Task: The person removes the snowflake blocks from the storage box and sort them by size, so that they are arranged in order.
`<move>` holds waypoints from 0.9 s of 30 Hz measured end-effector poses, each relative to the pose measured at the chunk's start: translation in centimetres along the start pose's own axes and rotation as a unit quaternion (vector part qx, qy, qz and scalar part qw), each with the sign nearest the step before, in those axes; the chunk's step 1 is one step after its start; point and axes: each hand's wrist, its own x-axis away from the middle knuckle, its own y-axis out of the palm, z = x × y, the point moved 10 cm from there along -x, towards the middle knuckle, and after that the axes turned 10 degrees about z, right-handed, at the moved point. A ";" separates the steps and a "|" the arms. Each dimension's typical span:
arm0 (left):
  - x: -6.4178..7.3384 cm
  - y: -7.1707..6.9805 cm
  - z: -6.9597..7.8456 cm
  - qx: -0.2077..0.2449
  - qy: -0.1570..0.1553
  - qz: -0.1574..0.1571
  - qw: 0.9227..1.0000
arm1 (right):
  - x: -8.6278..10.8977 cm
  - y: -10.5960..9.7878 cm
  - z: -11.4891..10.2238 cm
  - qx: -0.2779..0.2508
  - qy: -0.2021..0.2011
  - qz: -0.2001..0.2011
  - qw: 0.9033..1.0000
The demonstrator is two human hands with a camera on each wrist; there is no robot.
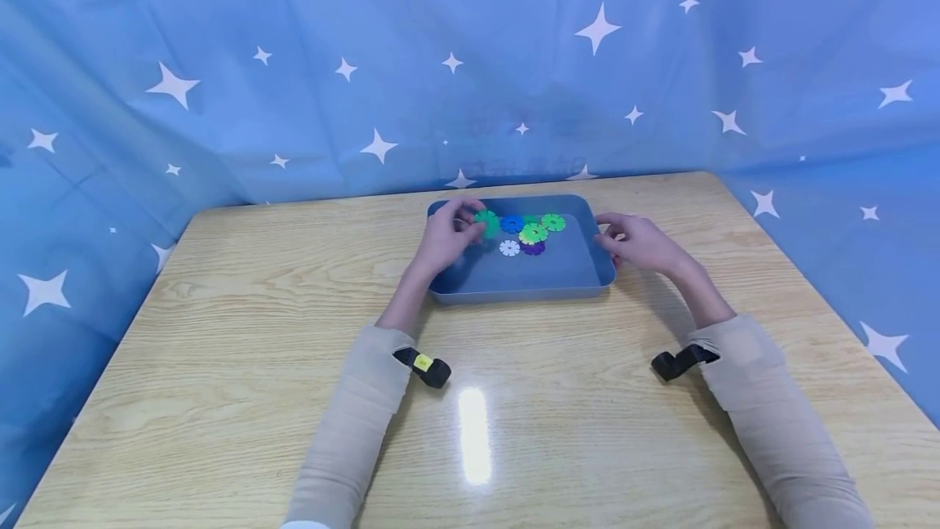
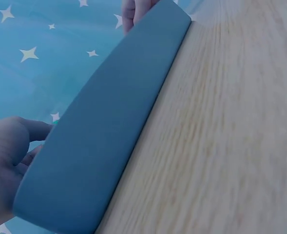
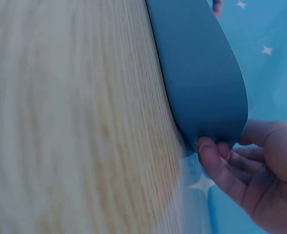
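A shallow grey-blue tray (image 1: 514, 294) lies toward the back of the table. My left hand (image 1: 446, 235) reaches over its left side and pinches a green notched plastic disc (image 1: 488, 224) between thumb and fingers. In the left wrist view the tray's wall (image 2: 99, 117) hides most of that hand's fingers. At the opposite end, my right hand (image 1: 637, 242) grips the tray's right edge, with fingertips (image 3: 207, 146) against the outer wall (image 3: 201, 73). Inside lie a blue disc (image 1: 512, 224), a white disc (image 1: 510, 248), a purple disc (image 1: 534, 249) and several green or yellow-green discs (image 1: 554, 222).
The tray stands on a light wood-grain table (image 1: 294, 308). A blue curtain with white stars (image 1: 470, 64) hangs behind the table and along its sides. Black wrist straps with cameras (image 1: 433, 371) sit on both sleeves.
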 end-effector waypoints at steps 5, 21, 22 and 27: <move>0.1 -1.2 0.4 0.049 0.006 0.016 0.999 | -0.1 0.1 0.1 -0.003 0.001 -0.003 1.000; 0.7 -5.8 -0.7 0.060 -0.046 0.060 0.995 | 0.0 -0.3 0.1 0.013 -0.013 -0.004 1.000; 0.6 -6.1 -0.8 0.056 -0.050 0.064 0.995 | 0.0 -0.3 0.1 0.012 -0.013 -0.006 1.000; 0.5 -8.0 -1.4 0.036 -0.053 0.085 0.994 | 0.1 -0.4 -0.1 0.006 -0.011 -0.005 1.000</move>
